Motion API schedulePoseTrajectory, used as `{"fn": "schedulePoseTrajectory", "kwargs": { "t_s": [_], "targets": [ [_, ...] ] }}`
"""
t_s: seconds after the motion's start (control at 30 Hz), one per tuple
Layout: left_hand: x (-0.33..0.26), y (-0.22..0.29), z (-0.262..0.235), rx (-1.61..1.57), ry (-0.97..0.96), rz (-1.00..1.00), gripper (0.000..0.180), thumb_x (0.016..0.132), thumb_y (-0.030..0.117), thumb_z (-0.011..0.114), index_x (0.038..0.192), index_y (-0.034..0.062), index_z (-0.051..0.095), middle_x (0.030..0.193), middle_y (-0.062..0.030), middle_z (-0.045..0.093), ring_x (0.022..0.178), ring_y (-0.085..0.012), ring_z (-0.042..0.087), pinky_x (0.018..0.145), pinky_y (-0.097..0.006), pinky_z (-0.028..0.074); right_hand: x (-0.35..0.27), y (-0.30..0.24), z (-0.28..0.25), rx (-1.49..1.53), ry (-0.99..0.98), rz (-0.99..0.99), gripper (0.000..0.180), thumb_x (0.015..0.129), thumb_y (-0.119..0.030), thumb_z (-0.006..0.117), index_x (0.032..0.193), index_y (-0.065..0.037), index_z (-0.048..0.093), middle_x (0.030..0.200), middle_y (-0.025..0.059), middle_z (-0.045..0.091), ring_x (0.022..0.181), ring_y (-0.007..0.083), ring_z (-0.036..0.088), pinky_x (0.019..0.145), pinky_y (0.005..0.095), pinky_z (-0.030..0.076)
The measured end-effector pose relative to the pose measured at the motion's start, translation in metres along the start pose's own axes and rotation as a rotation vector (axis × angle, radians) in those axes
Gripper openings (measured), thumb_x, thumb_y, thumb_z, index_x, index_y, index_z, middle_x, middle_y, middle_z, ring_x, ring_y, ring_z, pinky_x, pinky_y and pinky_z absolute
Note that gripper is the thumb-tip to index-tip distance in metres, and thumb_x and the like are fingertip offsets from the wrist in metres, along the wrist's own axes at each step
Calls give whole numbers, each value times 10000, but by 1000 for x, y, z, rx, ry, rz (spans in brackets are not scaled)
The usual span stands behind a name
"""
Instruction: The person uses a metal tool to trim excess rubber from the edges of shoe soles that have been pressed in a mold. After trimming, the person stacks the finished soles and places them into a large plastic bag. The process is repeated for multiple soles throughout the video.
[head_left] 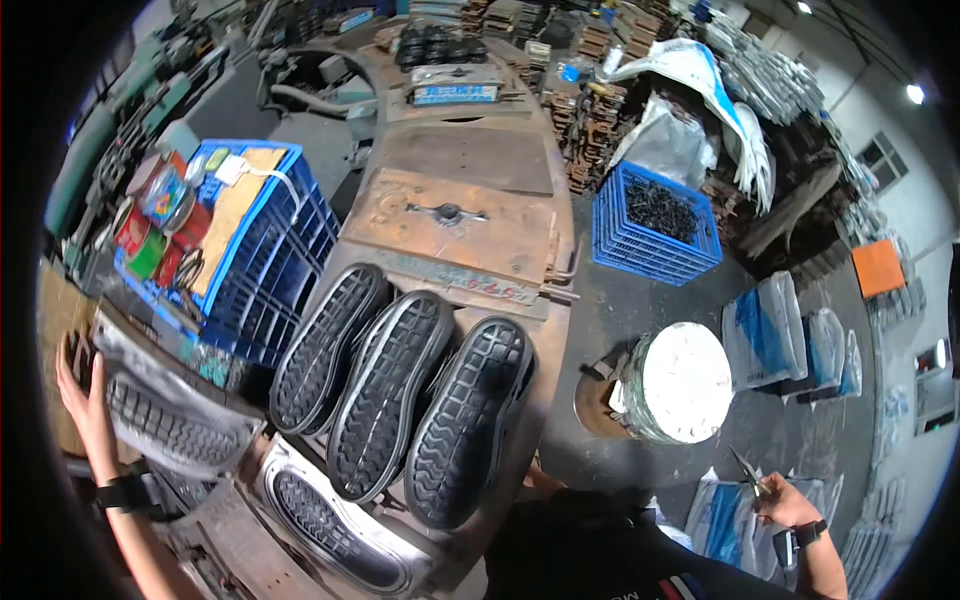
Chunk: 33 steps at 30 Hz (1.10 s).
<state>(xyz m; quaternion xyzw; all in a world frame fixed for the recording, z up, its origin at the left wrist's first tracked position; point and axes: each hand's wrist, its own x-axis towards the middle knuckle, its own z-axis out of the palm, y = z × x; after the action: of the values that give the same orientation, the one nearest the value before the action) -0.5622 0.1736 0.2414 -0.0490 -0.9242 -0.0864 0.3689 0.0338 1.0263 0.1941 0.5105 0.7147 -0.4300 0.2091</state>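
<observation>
My left hand (85, 395) rests flat on the raised lid of a metal shoe-sole mould (170, 415) at the lower left, fingers spread on its edge. The open mould cavity (330, 520) below shows a tread pattern. My right hand (785, 505) at the lower right grips a pair of scissors (748, 470), blades pointing up and left. Three black rubber soles (395, 390) lie side by side, tread up, on the rusty metal workbench (455, 230).
A blue crate (255, 255) topped with cardboard and tins stands left of the bench. Another blue crate (655, 225) of dark parts sits on the floor to the right. A white-lidded drum (680, 385) and plastic-wrapped sacks (790, 335) are nearby.
</observation>
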Motion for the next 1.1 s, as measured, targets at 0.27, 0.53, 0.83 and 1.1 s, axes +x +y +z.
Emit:
{"fn": "schedulePoseTrajectory", "kwargs": {
  "t_s": [0.27,0.53,0.83,1.1],
  "targets": [
    [-256,255,64,-954,-304,-825,486,1005,135,661,1464,29,544,1434,-113,597,1291,-222,572,1121,-353,430,95,-201,96,-121,-67,-481,361,909,-43,695,1166,-44,441,909,78,602,705,146,616,612,305,514],
    [-249,265,67,-1314,-161,-1466,586,1000,365,721,1492,120,518,1018,17,637,797,-87,560,763,-311,498,201,-449,172,-489,53,-1168,358,989,-268,711,1113,-60,448,913,85,579,858,265,609,777,403,501],
    [-248,255,104,-1168,-330,-1498,716,924,474,791,1478,96,539,1055,10,628,871,-104,538,797,-292,494,300,-537,232,-818,132,-1588,462,845,-251,788,1197,-26,589,1150,192,614,1125,397,568,962,490,485],
    [-251,273,98,-1267,-209,-1511,346,1005,289,726,1269,91,620,1002,42,636,875,-93,601,824,-248,505,270,-562,257,-578,-98,-1883,425,817,-171,798,1181,-41,621,1183,170,620,1162,392,565,984,470,474]
  ]
}}
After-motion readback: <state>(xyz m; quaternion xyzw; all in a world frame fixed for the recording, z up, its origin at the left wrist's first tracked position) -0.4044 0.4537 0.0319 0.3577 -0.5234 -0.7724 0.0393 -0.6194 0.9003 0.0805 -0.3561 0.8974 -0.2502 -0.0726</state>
